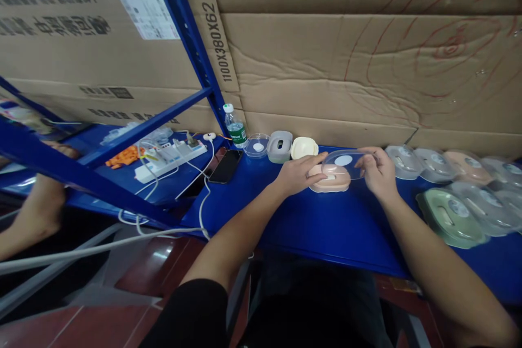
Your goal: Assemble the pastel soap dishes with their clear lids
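A clear plastic lid [354, 164] with a round white sticker is held up between my hands, a little above the blue tabletop. My right hand [379, 173] pinches its right edge between thumb and fingers. At the lid's left edge, my left hand [300, 174] grips with thumb and fingers. Behind and partly under the lid sits a pink container [332, 180] with a small pale slot on top. A cream container [304, 148], a grey container [279, 147] and another clear lid [256, 145] stand in a row beyond my left hand.
Several lidded containers, among them a green one [452, 217], fill the right side. A water bottle [235, 126], a phone [225, 166] and a power strip [170, 160] with cables lie left. A blue rack post [183, 27] rises there. Another person's arm [38, 206] shows far left.
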The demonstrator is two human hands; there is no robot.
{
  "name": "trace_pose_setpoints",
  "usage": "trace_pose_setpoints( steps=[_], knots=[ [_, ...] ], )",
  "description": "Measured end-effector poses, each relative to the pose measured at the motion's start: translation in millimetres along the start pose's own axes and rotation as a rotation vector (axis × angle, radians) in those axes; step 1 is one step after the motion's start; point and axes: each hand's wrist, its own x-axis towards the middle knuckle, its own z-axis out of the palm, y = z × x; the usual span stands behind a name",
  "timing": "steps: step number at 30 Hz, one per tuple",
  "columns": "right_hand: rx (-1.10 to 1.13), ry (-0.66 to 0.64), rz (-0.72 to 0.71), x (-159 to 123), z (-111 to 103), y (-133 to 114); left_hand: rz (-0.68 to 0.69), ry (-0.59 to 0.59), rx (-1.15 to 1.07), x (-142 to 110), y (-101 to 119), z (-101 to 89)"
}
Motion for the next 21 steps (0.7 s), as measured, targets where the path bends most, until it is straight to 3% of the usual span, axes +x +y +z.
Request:
trace_pose_setpoints(
  steps=[5, 8, 11, 16, 18, 21],
  knots=[
    [0.05, 0.029, 0.092, 4.8, 1.0, -1.8, 0.216, -0.062, 0.113, -0.3, 0.5, -5.9],
    [0.147, -0.015, 0.116, 4.8, 2.8, -5.0, 0.188, -0.083, 0.184, -0.3, -10.5, -10.0],
    [0.17, -0.039, 0.063, 2.8, 2.8, -4.8, 0.043, 0.111, 0.198, 0.2, -33.9, -18.9],
    [-0.278, -0.106, -0.112, 3.3, 0.2, 9.3, -0.39, 0.679, 0.179, -4.0, -81.5, -45.3],
    [-0.406, -0.179, -0.131, 4.5, 0.4, 17.8, -0.55, 0.759, 0.165, -7.8, -95.4, -52.6],
    [-0.508, -0.273, -0.126, 6.1, 1.1, 30.1, -0.738, 0.751, 0.137, -13.9, -106.4, -54.3]
  ],
)
